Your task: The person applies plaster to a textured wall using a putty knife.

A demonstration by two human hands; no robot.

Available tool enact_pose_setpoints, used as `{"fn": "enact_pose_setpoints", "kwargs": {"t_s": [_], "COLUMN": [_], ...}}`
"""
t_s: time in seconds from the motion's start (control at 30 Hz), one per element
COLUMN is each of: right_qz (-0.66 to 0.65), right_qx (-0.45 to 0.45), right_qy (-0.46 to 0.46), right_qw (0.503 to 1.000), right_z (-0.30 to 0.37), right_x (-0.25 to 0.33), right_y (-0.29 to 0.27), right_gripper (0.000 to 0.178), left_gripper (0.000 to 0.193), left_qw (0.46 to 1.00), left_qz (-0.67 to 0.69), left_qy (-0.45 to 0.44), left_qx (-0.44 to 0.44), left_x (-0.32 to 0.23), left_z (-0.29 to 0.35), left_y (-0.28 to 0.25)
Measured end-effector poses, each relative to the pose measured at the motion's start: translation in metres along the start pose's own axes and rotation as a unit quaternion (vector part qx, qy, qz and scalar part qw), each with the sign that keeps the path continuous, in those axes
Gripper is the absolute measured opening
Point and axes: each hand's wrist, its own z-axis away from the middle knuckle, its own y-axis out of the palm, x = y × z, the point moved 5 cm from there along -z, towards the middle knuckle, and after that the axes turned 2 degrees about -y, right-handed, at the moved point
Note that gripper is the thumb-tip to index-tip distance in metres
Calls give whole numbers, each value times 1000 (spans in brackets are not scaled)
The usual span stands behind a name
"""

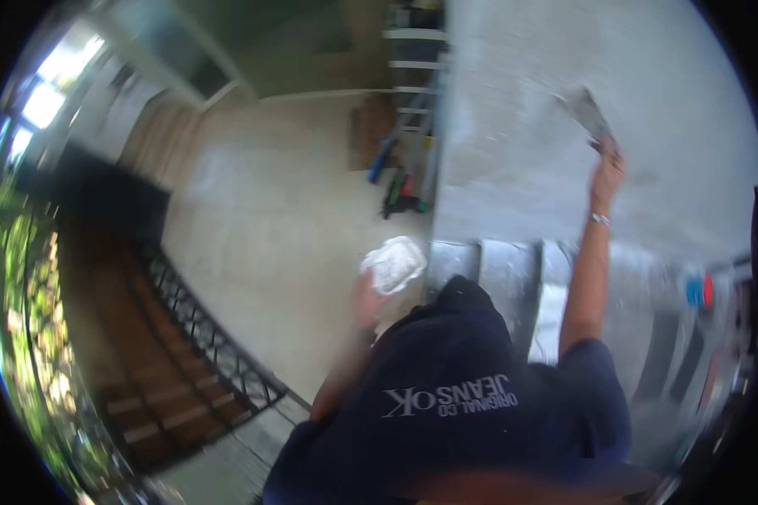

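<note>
My right arm reaches up along the pale grey wall (514,151). In my right hand (608,172) I grip a wide putty knife (586,111) by its handle, its blade flat on or very near the wall, beside a patchy, smeared area. Lower and to the left, my left hand (367,301), blurred by motion, holds a small tub (393,263) smeared with white paste. The fingers under the tub are mostly hidden.
Grey steps (510,273) run along the wall's foot. A stepladder (417,63) stands beyond, near blue, red and green-handled tools (404,202) on the pale floor (278,185). A black lattice railing (202,320) borders brown stairs (160,362). A red-and-blue round object (699,291) lies right.
</note>
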Motion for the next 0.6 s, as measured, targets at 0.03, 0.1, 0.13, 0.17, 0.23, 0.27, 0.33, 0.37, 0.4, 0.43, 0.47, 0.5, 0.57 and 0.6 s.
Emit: {"fn": "enact_pose_setpoints", "kwargs": {"t_s": [0.03, 0.1, 0.13, 0.17, 0.23, 0.27, 0.33, 0.37, 0.4, 0.43, 0.47, 0.5, 0.57, 0.6], "right_qz": [-90, -276, -358, -352, -390, -372, -296, -267, -171, -14, 57, 111, 237, 247], "right_qx": [-17, -45, -79, -87, -176, -186, -203, -188, -157, -131, -131, -139, -75, -47], "right_qy": [23, 43, 73, 63, 64, 36, -45, -70, -46, -91, -160, -212, -284, -310], "right_qw": [996, 959, 928, 930, 902, 908, 932, 943, 972, 987, 977, 961, 926, 917], "right_z": [3, 16, 29, 32, 41, 43, 39, 37, 38, 38, 38, 37, 48, 50], "right_x": [-10, -35, 0, 14, 32, 42, 61, 68, 81, 73, 77, 74, 105, 108], "right_y": [-4, -10, -3, -15, -24, -27, -41, -40, -37, -54, -58, -65, -51, -44], "right_gripper": [33, 23, 17, 17, 17, 19, 11, 14, 20, 23, 25, 26, 29, 29], "left_gripper": [71, 64, 60, 60, 58, 58, 56, 55, 54, 51, 51, 47, 47, 49], "left_qw": [987, 926, 818, 819, 924, 923, 918, 964, 991, 912, 951, 811, 815, 783], "left_qz": [148, 333, 485, 488, 361, 365, 383, 261, 128, 387, 287, 530, 540, 568], "left_qy": [-66, -175, -308, -303, -121, -118, -102, -45, -6, -134, -113, -246, -204, -251], "left_qx": [19, 24, -19, -6, 39, 26, 27, 1, -32, 5, -29, -20, -40, -22], "left_x": [-8, -33, -25, -12, 21, 32, 48, 62, 71, 18, 5, -15, -18, -18], "left_z": [-4, -8, -3, -5, -10, -10, -15, -7, 3, 1, 2, 1, 12, 13], "left_y": [3, 12, 4, 6, 13, 16, 27, 28, 31, 23, 16, 14, 11, 15]}}
